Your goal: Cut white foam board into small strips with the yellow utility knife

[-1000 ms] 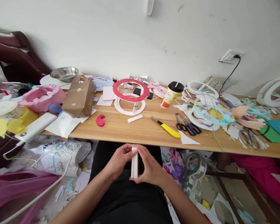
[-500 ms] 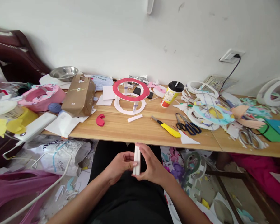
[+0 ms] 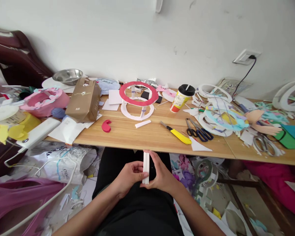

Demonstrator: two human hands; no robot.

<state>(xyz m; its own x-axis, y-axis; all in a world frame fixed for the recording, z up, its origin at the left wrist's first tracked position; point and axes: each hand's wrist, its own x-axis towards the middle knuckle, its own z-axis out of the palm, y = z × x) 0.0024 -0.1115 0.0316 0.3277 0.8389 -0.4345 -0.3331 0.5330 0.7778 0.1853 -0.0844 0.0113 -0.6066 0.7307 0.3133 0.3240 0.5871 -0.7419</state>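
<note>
A small stack of white foam strips (image 3: 146, 167) is held upright over my lap, just below the table's front edge. My left hand (image 3: 132, 176) pinches it from the left, thumb across its lower part. On the other side, my right hand (image 3: 160, 172) grips it by its top and bottom ends. On the table ahead stands a two-tier ring frame, its upper ring (image 3: 125, 95) red and its lower ring (image 3: 135, 117) white, joined by short white posts. One loose white strip (image 3: 143, 124) and a red curved piece (image 3: 106, 126) lie in front of it.
A yellow utility knife (image 3: 180, 136), dark-handled scissors (image 3: 204, 134) and a lidded cup (image 3: 180, 100) occupy the right-centre of the table (image 3: 127, 139). A brown paper bag (image 3: 85, 101) stands left. Silver scissors (image 3: 263, 145) and foam rings lie right; scraps litter the floor.
The view has shifted slightly. Both hands keep the stack upright between them, and my left thumb sits a little differently on it. Nothing on the table has moved.
</note>
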